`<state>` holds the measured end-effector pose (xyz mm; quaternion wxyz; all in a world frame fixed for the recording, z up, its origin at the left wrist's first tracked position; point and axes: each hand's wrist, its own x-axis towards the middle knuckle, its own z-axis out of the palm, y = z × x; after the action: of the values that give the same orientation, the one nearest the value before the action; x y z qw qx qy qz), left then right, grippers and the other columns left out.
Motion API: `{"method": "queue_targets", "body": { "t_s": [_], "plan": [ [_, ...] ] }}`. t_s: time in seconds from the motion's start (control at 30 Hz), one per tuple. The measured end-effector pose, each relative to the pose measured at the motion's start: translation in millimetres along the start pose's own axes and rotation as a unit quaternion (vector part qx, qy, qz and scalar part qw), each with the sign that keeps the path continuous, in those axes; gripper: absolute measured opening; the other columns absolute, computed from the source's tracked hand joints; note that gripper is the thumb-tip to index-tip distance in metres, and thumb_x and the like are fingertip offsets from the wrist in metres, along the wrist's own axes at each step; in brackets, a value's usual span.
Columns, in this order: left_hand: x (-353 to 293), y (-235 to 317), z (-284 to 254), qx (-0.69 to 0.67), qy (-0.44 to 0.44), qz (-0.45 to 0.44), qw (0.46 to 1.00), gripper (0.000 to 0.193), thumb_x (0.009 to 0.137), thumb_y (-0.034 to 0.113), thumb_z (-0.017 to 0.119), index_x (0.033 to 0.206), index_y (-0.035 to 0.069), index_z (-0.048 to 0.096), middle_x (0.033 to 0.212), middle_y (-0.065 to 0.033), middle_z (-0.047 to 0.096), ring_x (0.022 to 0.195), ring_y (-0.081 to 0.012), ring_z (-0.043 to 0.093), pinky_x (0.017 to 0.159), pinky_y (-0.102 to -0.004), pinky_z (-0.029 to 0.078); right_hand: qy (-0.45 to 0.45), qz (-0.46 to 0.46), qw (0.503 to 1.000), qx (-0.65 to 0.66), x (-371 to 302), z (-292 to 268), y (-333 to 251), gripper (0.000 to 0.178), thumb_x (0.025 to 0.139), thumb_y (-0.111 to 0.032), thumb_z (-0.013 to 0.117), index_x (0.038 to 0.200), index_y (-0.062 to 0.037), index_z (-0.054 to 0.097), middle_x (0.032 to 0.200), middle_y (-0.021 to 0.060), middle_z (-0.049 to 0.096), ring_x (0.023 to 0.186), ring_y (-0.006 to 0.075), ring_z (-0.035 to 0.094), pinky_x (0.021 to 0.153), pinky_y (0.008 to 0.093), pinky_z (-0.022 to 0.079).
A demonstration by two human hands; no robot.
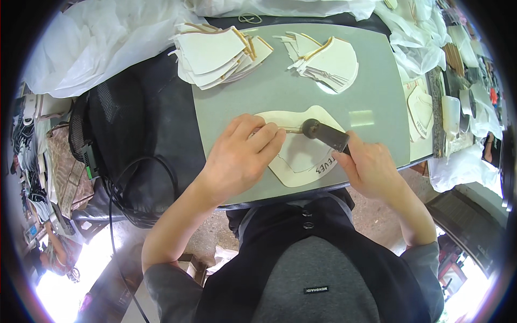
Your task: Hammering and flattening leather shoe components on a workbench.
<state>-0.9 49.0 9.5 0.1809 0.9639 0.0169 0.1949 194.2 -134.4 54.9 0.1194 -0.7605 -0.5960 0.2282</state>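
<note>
Grey-green tabletop [377, 89] lies under both grips, with a pale panel [296, 171] flat between them. The right grip [371, 166] is closed around a dark hammer-like tool [329, 135], its rounded end over a narrow tan strip [291, 129]. The left grip [239, 153] has bent fingers at the strip's other end; whether they pinch or merely press, I cannot tell. Pressing or tapping the strip down seems the step in hand; the next move likely calls for steady left fingers kept clear of the tool. Beyond the grips sit two stacks of pale pieces [212, 51] [336, 62]; farther left of the left grip are a black mesh bag [121, 116] and white plastic sheeting [97, 46].
</note>
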Motion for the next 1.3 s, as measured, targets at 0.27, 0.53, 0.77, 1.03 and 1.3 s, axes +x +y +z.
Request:
{"method": "queue_targets", "body": {
  "t_s": [0.27,0.53,0.77,1.03,1.3],
  "plan": [
    [0.6,0.5,2.7,0.000,0.006,0.001,1.000,0.039,0.065,-0.001,0.068,0.104,0.001,0.068,0.101,-0.0063,0.062,0.093,-0.0268,0.061,0.082,-0.0382,0.053,-0.033,-0.007,0.999,0.007,10.6,-11.5,-14.1,0.033,0.098,-0.030,0.057,0.087,-0.0007,0.046,0.057,0.0162,0.056,0.054,0.0386,0.060,0.049,0.0463,0.045],
    [-2.7,1.3,5.7,-0.022,0.035,-0.008,0.999,0.036,0.067,0.004,0.067,0.103,-0.002,0.067,0.099,-0.0074,0.061,0.094,-0.0267,0.059,0.084,-0.0383,0.052,-0.073,-0.016,0.997,-0.034,21.5,-14.0,-19.7,0.034,0.099,-0.031,0.056,0.085,-0.0009,0.047,0.059,0.0155,0.059,0.054,0.0385,0.060,0.049,0.0461,0.047],
    [-11.9,7.2,11.3,-0.013,0.075,-0.072,0.995,0.032,0.067,-0.001,0.070,0.099,-0.001,0.069,0.097,-0.0071,0.062,0.093,-0.0271,0.061,0.079,-0.0369,0.054,-0.057,-0.037,0.997,-0.026,25.6,-12.7,-13.8,0.034,0.098,-0.031,0.057,0.085,-0.0010,0.048,0.057,0.0156,0.057,0.053,0.0384,0.060,0.049,0.0462,0.046],
    [-11.4,9.0,10.3,0.011,0.054,-0.056,0.997,0.028,0.070,0.004,0.068,0.097,-0.001,0.068,0.100,-0.0071,0.060,0.096,-0.0259,0.059,0.083,-0.0373,0.053,-0.068,-0.055,0.996,-0.023,31.5,-13.7,-21.5,0.033,0.099,-0.029,0.056,0.087,0.0002,0.049,0.057,0.0159,0.057,0.054,0.0387,0.060,0.050,0.0463,0.045],
    [-13.2,11.6,12.3,-0.036,0.084,-0.110,0.990,0.025,0.071,0.003,0.068,0.096,-0.001,0.068,0.098,-0.0066,0.062,0.094,-0.0262,0.060,0.083,-0.0373,0.052,-0.084,-0.050,0.994,-0.040,35.1,-13.2,-20.9,0.034,0.098,-0.029,0.057,0.084,0.0005,0.048,0.059,0.0168,0.059,0.055,0.0383,0.061,0.050,0.0465,0.045]
  ]
}}
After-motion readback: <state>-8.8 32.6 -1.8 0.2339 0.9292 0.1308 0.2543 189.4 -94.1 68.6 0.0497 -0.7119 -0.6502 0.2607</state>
